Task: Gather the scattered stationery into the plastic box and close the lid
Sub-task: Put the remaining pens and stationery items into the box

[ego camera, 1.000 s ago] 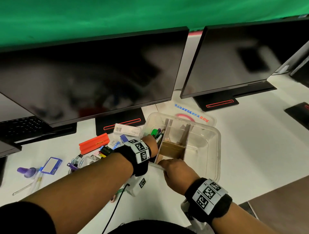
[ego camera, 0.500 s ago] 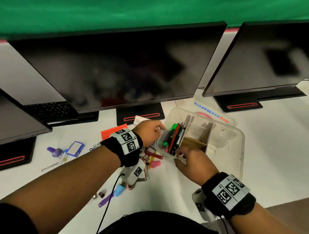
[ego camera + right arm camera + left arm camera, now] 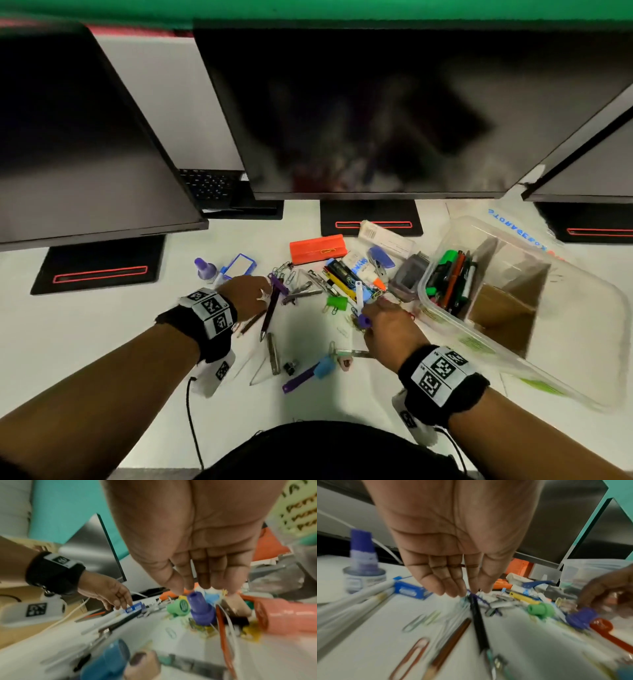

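Note:
The clear plastic box stands open at the right, with several pens upright in its left compartment and a cardboard divider beside them. Its lid lies behind it. Loose stationery is scattered left of the box. My left hand reaches down with straight fingers, and its fingertips touch the purple end of a dark pen lying on the table. My right hand hovers with straight fingers, its tips touching a purple capped piece.
The pile holds an orange case, a green binder clip, a glue bottle, a blue tag, a pencil, a blue-capped marker and paper clips. Monitors overhang the table's back.
Both hands have left the box and moved left onto the scattered pile. The head view has swung left, so the box now sits at the right.

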Demonstrator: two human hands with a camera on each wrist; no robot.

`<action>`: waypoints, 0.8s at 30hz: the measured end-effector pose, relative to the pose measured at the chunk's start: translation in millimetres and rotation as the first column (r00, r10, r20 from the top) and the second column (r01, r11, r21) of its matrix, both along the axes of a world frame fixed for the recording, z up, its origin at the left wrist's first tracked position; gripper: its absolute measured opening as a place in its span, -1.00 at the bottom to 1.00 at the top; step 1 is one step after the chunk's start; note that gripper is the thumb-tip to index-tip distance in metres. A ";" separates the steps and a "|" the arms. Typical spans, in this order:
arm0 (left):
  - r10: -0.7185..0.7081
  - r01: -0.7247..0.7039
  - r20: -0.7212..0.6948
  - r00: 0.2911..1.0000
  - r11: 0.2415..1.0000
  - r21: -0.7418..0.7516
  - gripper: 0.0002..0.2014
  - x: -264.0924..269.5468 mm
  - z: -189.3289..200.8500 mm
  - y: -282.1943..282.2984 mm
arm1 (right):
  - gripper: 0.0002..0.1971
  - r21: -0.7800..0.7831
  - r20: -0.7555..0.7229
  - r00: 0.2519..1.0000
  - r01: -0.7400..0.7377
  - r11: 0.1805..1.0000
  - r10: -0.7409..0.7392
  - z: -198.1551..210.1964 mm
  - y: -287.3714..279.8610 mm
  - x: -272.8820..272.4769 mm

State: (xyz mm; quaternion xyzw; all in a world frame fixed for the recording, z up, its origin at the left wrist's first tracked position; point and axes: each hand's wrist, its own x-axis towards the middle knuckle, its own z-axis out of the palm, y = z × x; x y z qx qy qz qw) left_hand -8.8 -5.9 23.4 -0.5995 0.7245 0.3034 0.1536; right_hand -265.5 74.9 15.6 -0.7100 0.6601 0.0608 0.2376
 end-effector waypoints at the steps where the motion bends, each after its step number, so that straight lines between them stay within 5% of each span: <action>1: -0.004 0.004 0.005 1.000 1.000 0.001 -0.66 5.9 -5.7 2.8 | -0.55 -0.030 -0.010 1.000 0.017 0.999 -0.017 -5.9 -2.1 2.6; 9: -0.117 0.105 -0.088 0.989 0.987 -0.125 -0.59 2.7 -22.0 6.0 | -0.28 0.102 -0.103 0.991 0.100 0.990 -0.090 -30.5 -15.7 33.3; 13: -0.203 0.188 -0.110 0.973 0.974 -0.129 -0.44 -16.2 -29.4 0.0 | -0.34 0.141 -0.075 0.997 -0.003 0.990 0.014 -26.3 -6.9 50.2; 19: -0.463 0.465 0.054 0.885 0.873 -0.145 -0.32 -54.5 -31.9 -6.0 | -0.66 0.058 0.100 0.974 -0.208 0.976 0.202 -20.3 0.1 51.2; 24: -0.513 0.532 0.145 0.846 0.831 -0.162 -0.42 -55.9 -40.4 -0.3 | -0.71 -0.077 0.208 0.973 0.115 0.990 -0.097 -10.7 -13.3 34.8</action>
